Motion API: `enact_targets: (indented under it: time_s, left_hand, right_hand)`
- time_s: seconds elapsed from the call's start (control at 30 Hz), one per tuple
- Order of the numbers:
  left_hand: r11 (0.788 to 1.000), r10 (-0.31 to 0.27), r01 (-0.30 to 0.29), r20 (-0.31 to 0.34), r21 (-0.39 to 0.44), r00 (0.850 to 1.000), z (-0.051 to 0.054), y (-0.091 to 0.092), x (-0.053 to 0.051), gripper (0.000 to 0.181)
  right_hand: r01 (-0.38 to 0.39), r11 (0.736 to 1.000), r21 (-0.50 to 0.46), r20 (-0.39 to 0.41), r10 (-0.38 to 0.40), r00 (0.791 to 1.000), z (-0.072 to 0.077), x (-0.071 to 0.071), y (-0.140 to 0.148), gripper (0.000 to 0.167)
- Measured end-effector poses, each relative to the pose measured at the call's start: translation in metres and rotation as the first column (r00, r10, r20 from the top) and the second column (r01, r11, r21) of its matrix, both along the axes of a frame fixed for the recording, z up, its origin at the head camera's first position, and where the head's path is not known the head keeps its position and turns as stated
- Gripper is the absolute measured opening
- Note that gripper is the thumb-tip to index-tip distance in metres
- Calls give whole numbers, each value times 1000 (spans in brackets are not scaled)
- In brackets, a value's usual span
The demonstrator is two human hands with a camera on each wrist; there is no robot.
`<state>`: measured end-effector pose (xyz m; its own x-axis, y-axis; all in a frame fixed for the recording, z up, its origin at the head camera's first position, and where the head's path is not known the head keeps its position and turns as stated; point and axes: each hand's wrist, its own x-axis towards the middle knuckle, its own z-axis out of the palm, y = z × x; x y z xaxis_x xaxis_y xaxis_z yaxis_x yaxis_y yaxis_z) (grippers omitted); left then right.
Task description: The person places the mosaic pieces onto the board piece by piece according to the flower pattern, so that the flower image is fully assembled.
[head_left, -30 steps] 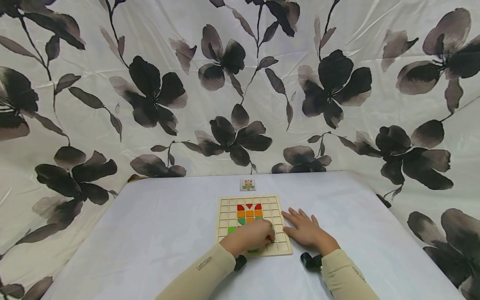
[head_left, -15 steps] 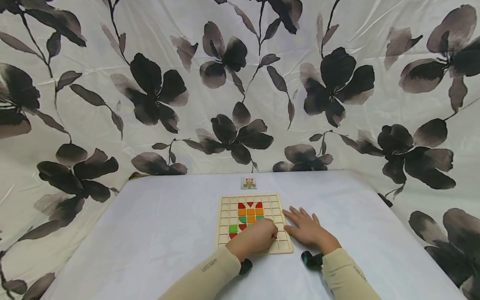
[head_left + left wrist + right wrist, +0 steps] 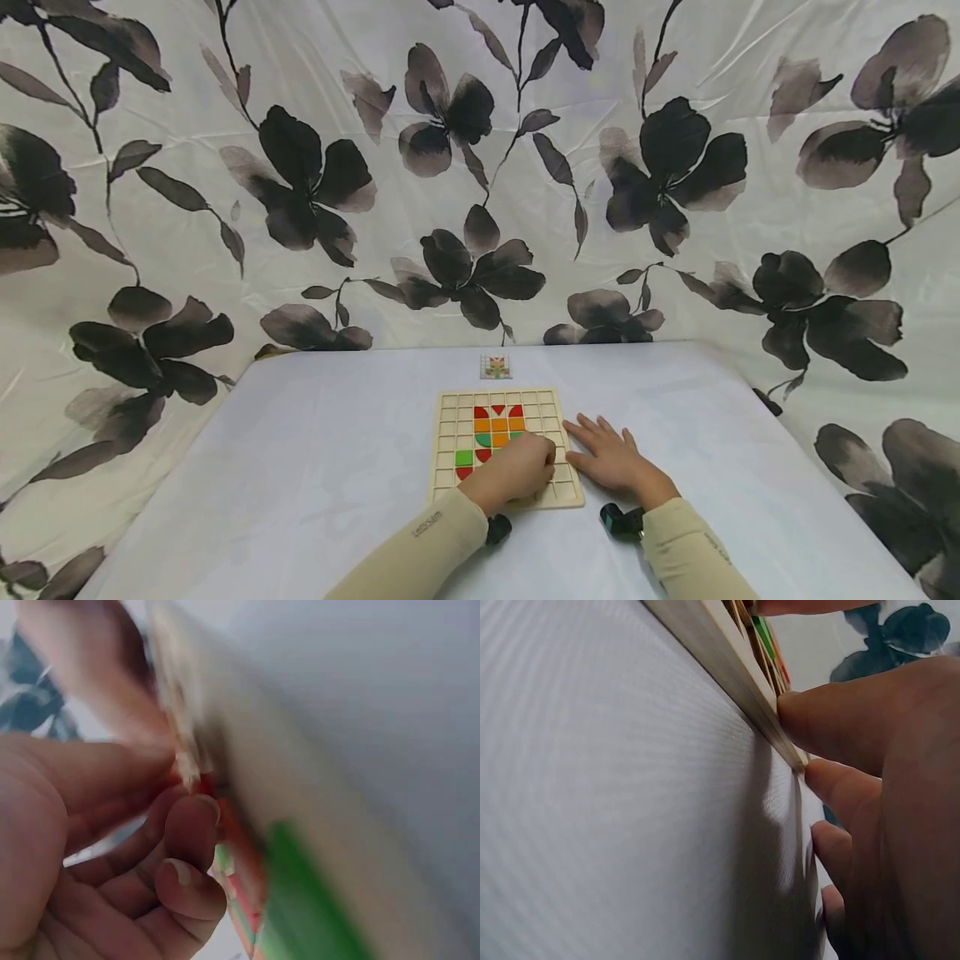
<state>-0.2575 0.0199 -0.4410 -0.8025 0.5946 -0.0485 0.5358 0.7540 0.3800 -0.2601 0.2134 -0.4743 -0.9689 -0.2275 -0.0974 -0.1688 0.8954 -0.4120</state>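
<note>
A square wooden grid board lies on the table, with red, orange and green tiles set in several cells. My left hand is over its lower right part, fingers curled, covering tiles beneath. In the left wrist view, the thumb and fingers of the left hand pinch a small red tile at the board's surface; its shape is mostly hidden. A green tile shows close by, blurred. With fingers spread, my right hand rests on the table, its fingertips touching the board's right edge.
Behind the board lies a small card with a coloured grid pattern. White cloth covers the table, and a floral curtain hangs at its back edge. Black wrist cameras sit under both sleeves.
The left hand has shifted slightly right across the board, uncovering red tiles on the left side. The right hand stays at the board's edge.
</note>
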Motion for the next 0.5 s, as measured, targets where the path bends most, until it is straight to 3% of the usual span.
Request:
enact_targets:
  time_s: [0.1, 0.33, 0.5]
  left_hand:
    - [999, -33, 32, 47, 20, 998, 4, -8, -4, 10]
    - [985, -157, 157, 11, -66, 988, 6, -16, -7, 12]
    - [988, -145, 146, 20, -42, 989, 3, -12, -6, 10]
  right_hand:
    - [-3, 1000, 1, 13, 3, 1000, -1, 0, -2, 58]
    - [9, 1000, 11, 17, -9, 1000, -1, 0, -3, 57]
    - [6, 1000, 1, 11, -6, 1000, -1, -1, -2, 57]
